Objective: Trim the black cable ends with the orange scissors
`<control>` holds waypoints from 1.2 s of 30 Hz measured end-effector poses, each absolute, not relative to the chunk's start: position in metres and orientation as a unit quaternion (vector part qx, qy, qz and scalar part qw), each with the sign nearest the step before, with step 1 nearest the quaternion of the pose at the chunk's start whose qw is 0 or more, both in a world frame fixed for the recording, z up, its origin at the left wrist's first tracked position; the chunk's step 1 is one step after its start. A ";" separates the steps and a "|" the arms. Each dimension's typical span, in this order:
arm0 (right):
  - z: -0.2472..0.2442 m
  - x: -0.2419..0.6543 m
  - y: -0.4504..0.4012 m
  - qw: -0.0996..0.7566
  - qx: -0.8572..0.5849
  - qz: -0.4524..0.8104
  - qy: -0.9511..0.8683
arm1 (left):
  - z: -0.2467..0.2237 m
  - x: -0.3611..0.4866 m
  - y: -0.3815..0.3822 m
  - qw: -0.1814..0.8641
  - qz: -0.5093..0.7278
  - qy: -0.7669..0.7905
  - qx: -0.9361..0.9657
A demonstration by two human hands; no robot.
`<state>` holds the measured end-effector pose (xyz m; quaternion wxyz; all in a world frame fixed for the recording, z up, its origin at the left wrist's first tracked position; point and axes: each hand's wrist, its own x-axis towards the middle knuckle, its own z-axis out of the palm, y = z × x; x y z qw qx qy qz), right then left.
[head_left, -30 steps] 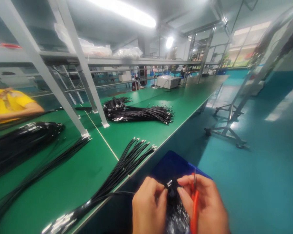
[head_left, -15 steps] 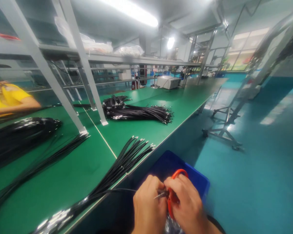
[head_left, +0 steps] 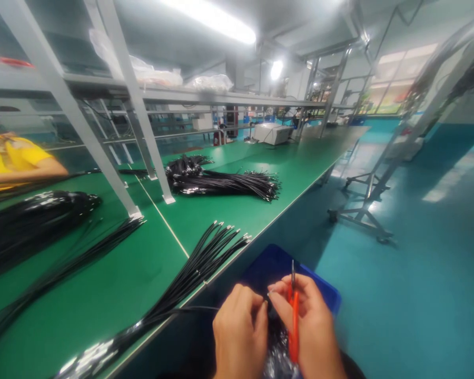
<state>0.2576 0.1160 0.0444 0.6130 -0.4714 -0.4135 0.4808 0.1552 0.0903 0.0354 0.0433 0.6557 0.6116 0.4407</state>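
My left hand (head_left: 240, 329) is closed around the end of a thin black cable (head_left: 193, 308) that runs in from the bundle on the table. Just to its right, my right hand (head_left: 310, 321) holds red-handled scissors (head_left: 294, 321), their blades pointing up and away. The right thumb and index fingertips are pinched near the left fingers, with a tiny light bit at their tips. A black cable bundle (head_left: 181, 287) with pale metal ends lies along the table's front edge. Beneath both hands stands a blue bin (head_left: 332, 295); crumpled clear plastic (head_left: 278, 347) shows between my wrists.
Cable bundles (head_left: 229, 184) lie farther back on the green table (head_left: 142, 263), and more (head_left: 35, 221) at the left. Grey shelf posts (head_left: 142, 105) rise from it. A person in yellow (head_left: 16, 158) is at the far left. A wheeled metal stand (head_left: 359, 210) is on the floor at right.
The scissors have turned from pointing left at my left hand to pointing up in my right hand. My right fingers have shifted slightly, and the two hands are a little farther apart.
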 end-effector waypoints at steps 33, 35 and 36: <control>0.054 0.271 0.116 0.543 -0.466 0.532 -0.453 | 0.045 0.146 0.096 0.237 0.527 0.602 0.551; 0.058 0.277 0.118 0.489 -0.449 0.572 -0.482 | 0.047 0.141 0.098 0.312 0.540 0.588 0.515; 0.059 0.281 0.118 0.446 -0.429 0.611 -0.493 | 0.048 0.138 0.099 0.347 0.545 0.579 0.497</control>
